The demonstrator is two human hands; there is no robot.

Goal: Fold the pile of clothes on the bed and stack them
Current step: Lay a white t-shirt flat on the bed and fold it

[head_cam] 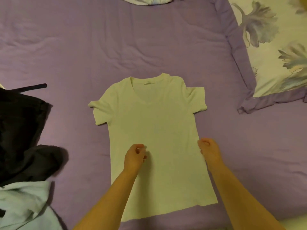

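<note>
White tee (pixel 149 123) is laid out flat, front up, in the middle of the purple bed (pixel 83 47); collar points away from the person, hem toward them, so the long axis runs straight out from the body, tilted just a touch with the hem drifting right. Both short sleeves are spread out to the sides.

Left hand (pixel 135 157) sits over the lower left part of the shirt, fingers curled in; looks like it might be pinching a bit of fabric, but honestly I can't tell if anything is actually caught. Right hand (pixel 209 151) is right at the shirt's right edge, fingers loosely curled too; whether it has the side seam or is just resting there, can't tell either.

My read is this is the smoothing/first fold stage; nothing is folded yet. To do it well I'd flatten the body from the middle outward first; then take one side at the shoulder and hem together and bring it in about a third, sleeve tucked back; same on the other side; then fold hem up to collar. Keep the edges parallel to that long axis or the stack goes lopsided.

The rest of the pile waits on the left: dark clothes (pixel 21 130) and a pale blue garment (pixel 25 205) near the bed's left edge; a floral pillow (pixel 274 47) is up on the right.
</note>
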